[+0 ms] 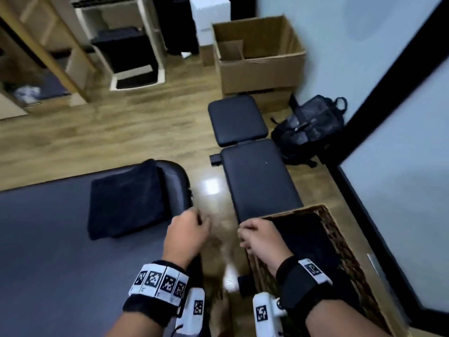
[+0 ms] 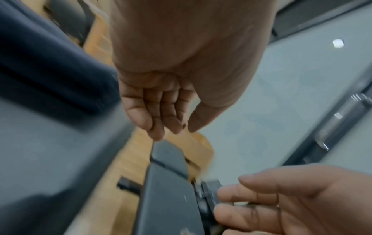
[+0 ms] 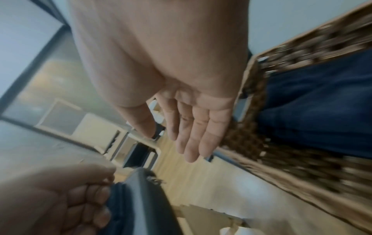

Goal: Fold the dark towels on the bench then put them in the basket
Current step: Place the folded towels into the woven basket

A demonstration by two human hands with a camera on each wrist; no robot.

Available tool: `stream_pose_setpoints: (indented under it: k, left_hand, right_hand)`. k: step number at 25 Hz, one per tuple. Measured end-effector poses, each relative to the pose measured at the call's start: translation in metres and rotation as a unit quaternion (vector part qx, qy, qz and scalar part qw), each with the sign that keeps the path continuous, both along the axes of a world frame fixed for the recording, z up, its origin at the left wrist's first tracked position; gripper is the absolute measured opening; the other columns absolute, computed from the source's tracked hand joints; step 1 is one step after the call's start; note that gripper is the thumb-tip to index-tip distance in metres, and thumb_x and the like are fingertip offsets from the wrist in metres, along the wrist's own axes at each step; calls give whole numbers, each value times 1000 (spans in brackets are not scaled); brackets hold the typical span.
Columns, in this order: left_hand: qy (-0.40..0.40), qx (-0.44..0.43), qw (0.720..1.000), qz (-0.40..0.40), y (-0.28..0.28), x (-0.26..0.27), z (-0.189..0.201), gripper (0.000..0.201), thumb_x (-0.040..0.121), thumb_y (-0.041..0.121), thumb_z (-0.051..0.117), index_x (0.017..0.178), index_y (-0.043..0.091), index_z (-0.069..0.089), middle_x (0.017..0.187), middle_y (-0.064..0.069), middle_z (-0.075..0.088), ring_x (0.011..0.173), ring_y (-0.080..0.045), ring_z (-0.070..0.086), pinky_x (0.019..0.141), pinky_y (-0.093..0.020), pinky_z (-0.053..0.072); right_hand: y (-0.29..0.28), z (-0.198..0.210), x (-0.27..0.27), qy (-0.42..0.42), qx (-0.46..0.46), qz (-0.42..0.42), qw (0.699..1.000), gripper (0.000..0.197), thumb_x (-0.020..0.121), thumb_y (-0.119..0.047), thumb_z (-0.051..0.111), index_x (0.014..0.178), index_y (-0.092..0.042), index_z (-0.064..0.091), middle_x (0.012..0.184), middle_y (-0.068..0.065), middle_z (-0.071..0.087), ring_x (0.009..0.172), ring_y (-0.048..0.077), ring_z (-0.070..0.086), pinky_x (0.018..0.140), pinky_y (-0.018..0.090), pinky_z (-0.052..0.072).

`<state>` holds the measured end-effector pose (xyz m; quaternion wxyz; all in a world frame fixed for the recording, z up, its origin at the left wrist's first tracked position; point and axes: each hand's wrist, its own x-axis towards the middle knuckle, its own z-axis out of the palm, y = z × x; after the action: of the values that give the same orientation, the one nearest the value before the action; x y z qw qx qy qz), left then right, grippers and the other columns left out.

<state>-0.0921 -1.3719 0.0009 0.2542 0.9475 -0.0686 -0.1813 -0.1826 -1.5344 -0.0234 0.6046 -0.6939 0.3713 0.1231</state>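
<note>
Both my hands empty, fingers loose: left hand, right hand. Folded towel on table looks soft, floppy; I'd grip under both short edges, toward basket.

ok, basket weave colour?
Brown wicker basket, mottled dark and tan strands; head view shows it best.

Your forearms are bare, and each wrist wears a tracking rig.

Your left wrist carries a black fabric band with a row of white blocks printed with black square codes; a white camera housing with one such code hangs at its inner side. Your right wrist has a black strap with one white coded block on top, and a white housing with a code, fixed by a small metal fitting.
</note>
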Motion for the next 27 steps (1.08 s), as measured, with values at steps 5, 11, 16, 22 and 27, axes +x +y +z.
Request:
stream_pose_setpoints:
  k: [5, 11, 16, 22, 27]
  left_hand:
    - [-108, -19, 977, 182, 108, 58, 34, 8, 87, 30, 60, 85, 22, 61, 88, -1, 65, 89, -28, 59, 73, -32, 42]
    - [-70, 58, 966, 243, 175, 98, 3, 48, 85, 34, 69, 118, 2, 54, 122, -22, 50, 117, -42, 44, 96, -46, 41]
    - [5, 19, 965, 261, 188, 106, -11, 57, 82, 45, 73, 113, 4, 49, 116, -18, 58, 112, -39, 54, 90, -42, 45]
    - [-6, -2, 961, 276, 193, 100, -12, 51, 83, 54, 66, 100, 7, 56, 99, -10, 66, 106, -34, 57, 78, -36, 46]
    - [41, -20, 956, 291, 185, 85, -1, 57, 76, 69, 59, 79, 12, 60, 82, -6, 66, 84, -31, 62, 77, -42, 55]
  right_hand:
    - [66, 31, 107, -59, -50, 128, 989, 6, 81, -24, 68, 84, -20, 72, 80, -3, 74, 81, 19, 73, 82, 39, 58]
    - [130, 32, 186, -62, -93, 175, 978, 20, 79, -30, 71, 94, -16, 70, 92, 5, 71, 99, 28, 68, 90, 50, 58]
    - [164, 15, 206, -26, -102, 157, 982, 39, 63, -44, 71, 94, -21, 64, 93, -1, 72, 90, 23, 70, 84, 43, 60]
    - [171, 14, 204, -42, -42, 112, 992, 34, 53, -35, 72, 85, -24, 69, 85, -6, 75, 85, 22, 72, 80, 46, 62]
    - [158, 31, 178, -74, -3, 125, 989, 20, 64, -4, 66, 81, -15, 60, 81, 5, 69, 79, 29, 69, 75, 48, 60]
